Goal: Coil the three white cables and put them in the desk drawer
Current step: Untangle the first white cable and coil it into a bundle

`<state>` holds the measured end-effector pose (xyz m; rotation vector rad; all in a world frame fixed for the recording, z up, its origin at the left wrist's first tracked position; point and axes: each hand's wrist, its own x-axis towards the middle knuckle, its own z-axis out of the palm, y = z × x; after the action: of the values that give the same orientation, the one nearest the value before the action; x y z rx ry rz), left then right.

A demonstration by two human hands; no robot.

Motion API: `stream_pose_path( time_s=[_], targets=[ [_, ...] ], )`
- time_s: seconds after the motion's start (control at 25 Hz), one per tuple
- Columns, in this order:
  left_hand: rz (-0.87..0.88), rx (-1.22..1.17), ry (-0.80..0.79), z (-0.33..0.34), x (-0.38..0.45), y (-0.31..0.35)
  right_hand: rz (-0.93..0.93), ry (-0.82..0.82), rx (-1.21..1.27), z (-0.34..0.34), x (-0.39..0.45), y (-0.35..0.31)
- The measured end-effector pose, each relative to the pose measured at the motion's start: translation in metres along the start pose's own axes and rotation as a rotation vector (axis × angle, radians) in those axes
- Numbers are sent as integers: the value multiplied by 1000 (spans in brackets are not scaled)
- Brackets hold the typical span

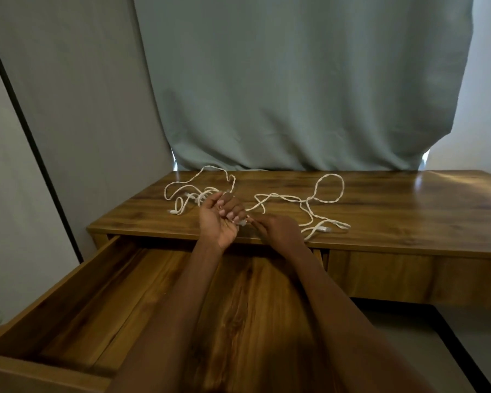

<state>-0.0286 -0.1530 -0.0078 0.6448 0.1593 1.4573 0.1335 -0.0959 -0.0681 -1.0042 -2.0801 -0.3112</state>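
White cables sprawl across the desk beyond the fingers. The left hand curls around a cable end; the right hand pinches it.

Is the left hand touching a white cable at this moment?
Touching. In the head view the left hand is palm up with its fingers curled over a white cable end near the desk's front edge.
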Motion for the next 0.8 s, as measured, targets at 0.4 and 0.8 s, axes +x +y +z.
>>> stream_pose_path(
  time_s=[0.4,0.8],
  targets=[
    [380,1480,534,-37,27,12,-143,80,-16,0,-1,-8],
    [-486,925,1,-31,17,11,-109,202,-135,25,15,12]
  ],
)
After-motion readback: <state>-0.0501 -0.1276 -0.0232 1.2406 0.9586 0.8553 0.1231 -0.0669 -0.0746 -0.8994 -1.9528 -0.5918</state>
